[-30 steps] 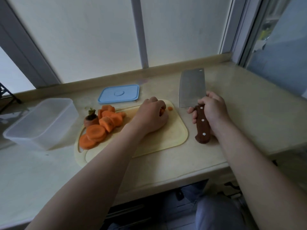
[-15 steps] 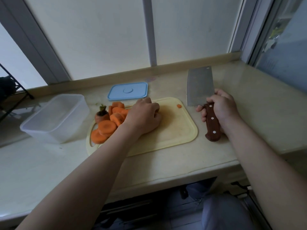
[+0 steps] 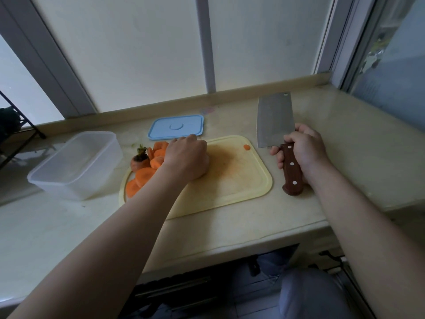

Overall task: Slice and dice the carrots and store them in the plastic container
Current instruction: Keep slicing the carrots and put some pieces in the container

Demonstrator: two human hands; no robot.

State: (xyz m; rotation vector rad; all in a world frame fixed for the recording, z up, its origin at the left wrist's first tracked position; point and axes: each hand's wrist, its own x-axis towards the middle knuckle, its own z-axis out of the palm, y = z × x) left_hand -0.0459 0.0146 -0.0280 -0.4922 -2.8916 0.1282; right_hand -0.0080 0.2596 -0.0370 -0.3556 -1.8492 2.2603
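- Surface (image 3: pixel 333 157): one pale beige, stone-like slab with a smooth, faintly mottled finish and a raised back edge below the window.
- Cutting board (image 3: pixel 236 180): one yellow plastic rectangle with rounded corners and a shallow rim groove; its middle is stained orange.
- Carrot slices (image 3: pixel 145 177): thick orange rounds, heaped and overlapping at the board's left end. At least six show; the forearm and left hand cover the rest, so a full count cannot be made.
- Carrot top (image 3: pixel 139 161): one stub with a dark stalk tuft, touching the heap on its left side.
- Carrot bit (image 3: pixel 246 147): one small piece alone near the board's far right corner.
- Plastic container (image 3: pixel 76 164): one translucent rectangular tub with rounded corners, open-topped, just left of the board.
- Lid (image 3: pixel 176 126): one pale blue flat rectangle with a moulded central disc, lying behind the board.
- Cleaver (image 3: pixel 274 122): one broad rectangular steel blade with a corner hole and a brown wooden handle with three pale rivets, right of the board.
- Left hand (image 3: pixel 186 157): knuckles up on the board against the heap, fingers curled under; whether they hold anything cannot be told.
- Right hand (image 3: pixel 303 148): wrapped firmly round the cleaver's handle.
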